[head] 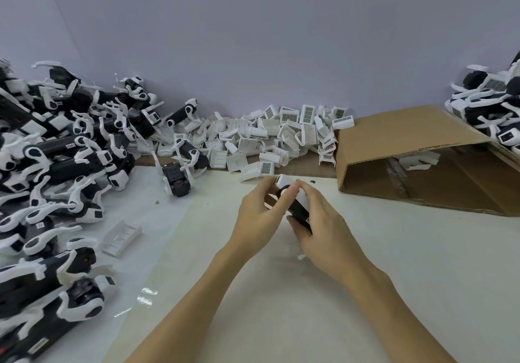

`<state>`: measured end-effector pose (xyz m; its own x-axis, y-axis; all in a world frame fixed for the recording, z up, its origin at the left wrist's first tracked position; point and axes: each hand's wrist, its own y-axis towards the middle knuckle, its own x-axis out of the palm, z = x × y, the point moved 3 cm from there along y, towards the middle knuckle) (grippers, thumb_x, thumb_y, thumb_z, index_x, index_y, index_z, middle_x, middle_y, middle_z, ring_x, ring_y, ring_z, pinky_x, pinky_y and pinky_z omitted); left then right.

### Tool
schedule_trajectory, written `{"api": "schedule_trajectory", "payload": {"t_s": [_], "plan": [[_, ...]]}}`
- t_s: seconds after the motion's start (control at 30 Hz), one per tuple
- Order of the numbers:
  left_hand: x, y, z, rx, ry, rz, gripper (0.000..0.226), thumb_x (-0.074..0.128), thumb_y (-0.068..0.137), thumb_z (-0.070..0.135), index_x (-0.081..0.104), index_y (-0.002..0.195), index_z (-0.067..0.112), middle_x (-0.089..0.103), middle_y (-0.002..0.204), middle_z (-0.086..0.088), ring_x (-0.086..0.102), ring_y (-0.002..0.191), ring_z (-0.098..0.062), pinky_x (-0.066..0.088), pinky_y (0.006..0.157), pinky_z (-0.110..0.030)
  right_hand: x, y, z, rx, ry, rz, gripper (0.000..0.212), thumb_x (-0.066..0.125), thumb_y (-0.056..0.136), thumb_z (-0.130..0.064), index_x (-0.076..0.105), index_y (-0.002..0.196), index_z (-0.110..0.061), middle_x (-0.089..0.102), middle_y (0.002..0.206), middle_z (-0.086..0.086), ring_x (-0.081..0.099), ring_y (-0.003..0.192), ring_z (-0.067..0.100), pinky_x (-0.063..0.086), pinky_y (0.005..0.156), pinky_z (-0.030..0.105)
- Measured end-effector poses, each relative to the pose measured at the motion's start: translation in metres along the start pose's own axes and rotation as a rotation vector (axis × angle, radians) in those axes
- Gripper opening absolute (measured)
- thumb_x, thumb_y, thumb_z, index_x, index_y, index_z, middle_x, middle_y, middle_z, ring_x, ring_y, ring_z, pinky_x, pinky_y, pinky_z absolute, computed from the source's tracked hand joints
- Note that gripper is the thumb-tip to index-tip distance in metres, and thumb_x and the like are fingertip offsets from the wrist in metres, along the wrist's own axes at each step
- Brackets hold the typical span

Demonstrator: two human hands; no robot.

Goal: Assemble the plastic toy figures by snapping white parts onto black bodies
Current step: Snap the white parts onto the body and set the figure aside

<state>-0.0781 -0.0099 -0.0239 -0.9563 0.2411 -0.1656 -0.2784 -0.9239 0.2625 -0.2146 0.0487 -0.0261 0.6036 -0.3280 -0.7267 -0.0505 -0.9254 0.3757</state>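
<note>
Both hands hold one black toy body (pixel 298 213) above the middle of the table. A white part (pixel 284 181) sits on its far end. My left hand (pixel 260 216) grips that far end, with the thumb pressing the white part. My right hand (pixel 320 227) curls round the body's near end from the right. Much of the body is hidden by my fingers. A heap of loose white parts (pixel 270 137) lies along the back wall. One white part (pixel 121 237) lies alone on the left.
A large pile of black-and-white figures (pixel 56 165) covers the left side, and one figure (pixel 177 178) lies apart near it. An open cardboard box (pixel 408 148) lies on its side at the right. More figures (pixel 489 109) are stacked behind it.
</note>
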Motion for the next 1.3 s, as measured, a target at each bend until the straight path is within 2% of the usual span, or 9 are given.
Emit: {"api": "schedule_trajectory", "payload": {"t_s": [0.3,0.47,0.57,0.73,0.93,1.07,1.17,1.23,1.3], "plan": [[0.006,-0.003,0.003,0.022,0.030,0.033,0.028,0.063,0.093,0.060,0.070,0.104,0.035,0.073,0.090,0.016,0.068,0.084,-0.008,0.052,0.073,-0.029,0.001,0.001,0.002,0.117,-0.188,0.086,0.072,0.073,0.097,-0.033,0.034,0.155,-0.019,0.058,0.142,0.003,0.058,0.126,0.028,0.050,0.098,0.037],[0.007,-0.004,0.004,0.032,0.040,0.027,0.026,0.064,0.095,0.058,0.070,0.104,0.034,0.074,0.095,0.011,0.069,0.086,-0.010,0.057,0.075,-0.035,-0.002,0.002,0.004,0.092,-0.169,0.091,0.034,0.067,0.101,-0.032,0.052,0.129,-0.020,0.070,0.111,0.002,0.066,0.095,0.028,0.048,0.071,0.035],[0.007,-0.005,0.005,0.048,0.034,0.024,0.025,0.063,0.096,0.057,0.070,0.103,0.034,0.074,0.093,0.011,0.069,0.086,-0.009,0.056,0.075,-0.035,-0.004,0.002,0.002,0.054,-0.154,0.123,0.034,0.068,0.101,-0.032,0.054,0.130,-0.021,0.070,0.112,-0.001,0.066,0.096,0.026,0.050,0.073,0.034],[0.000,-0.003,0.009,0.076,0.022,0.078,0.029,0.064,0.095,0.056,0.071,0.108,0.032,0.075,0.097,0.009,0.071,0.090,-0.013,0.053,0.075,-0.023,-0.004,0.002,0.002,0.069,-0.097,0.098,0.062,0.070,0.098,-0.041,0.041,0.150,-0.027,0.058,0.135,-0.006,0.060,0.117,0.018,0.052,0.090,0.031],[-0.010,0.000,0.011,0.031,-0.043,0.114,0.043,0.065,0.092,0.058,0.074,0.106,0.018,0.077,0.100,-0.002,0.074,0.094,-0.023,0.054,0.082,-0.040,-0.007,0.005,0.008,0.058,-0.259,0.108,0.043,0.067,0.098,-0.048,0.054,0.135,-0.030,0.072,0.118,-0.007,0.063,0.096,0.025,0.042,0.071,0.029],[-0.015,0.002,0.011,0.030,-0.160,-0.006,0.037,0.063,0.098,0.052,0.075,0.108,0.019,0.076,0.098,0.004,0.070,0.092,-0.016,0.049,0.082,-0.024,-0.013,0.010,0.015,0.079,0.365,-0.034,0.045,0.067,0.096,-0.054,0.059,0.137,-0.038,0.070,0.117,-0.015,0.067,0.107,0.007,0.054,0.092,0.029],[-0.022,0.003,0.009,0.078,-0.246,-0.177,0.042,0.055,0.108,0.047,0.074,0.128,0.014,0.075,0.128,-0.009,0.065,0.123,-0.033,0.045,0.108,-0.044,-0.018,0.009,0.015,0.197,0.936,-0.334,0.059,0.042,0.101,-0.067,0.071,0.125,-0.022,0.077,0.103,0.012,0.074,0.101,0.027,0.057,0.091,0.036],[-0.026,0.003,0.009,0.092,-0.283,-0.233,0.047,0.053,0.108,0.046,0.070,0.138,0.015,0.068,0.141,-0.013,0.057,0.138,-0.036,0.038,0.119,-0.051,-0.021,0.007,0.014,0.219,1.072,-0.431,0.060,0.046,0.102,-0.062,0.076,0.115,-0.011,0.074,0.095,0.021,0.073,0.095,0.037,0.058,0.087,0.037],[-0.029,0.005,0.009,0.127,-0.179,-0.228,0.048,0.053,0.105,0.051,0.068,0.141,0.023,0.068,0.142,-0.005,0.056,0.139,-0.029,0.039,0.117,-0.047,-0.022,0.008,0.017,0.199,1.057,-0.372,0.053,0.055,0.101,-0.056,0.077,0.110,-0.009,0.076,0.098,0.020,0.074,0.096,0.037,0.058,0.086,0.034]]}}
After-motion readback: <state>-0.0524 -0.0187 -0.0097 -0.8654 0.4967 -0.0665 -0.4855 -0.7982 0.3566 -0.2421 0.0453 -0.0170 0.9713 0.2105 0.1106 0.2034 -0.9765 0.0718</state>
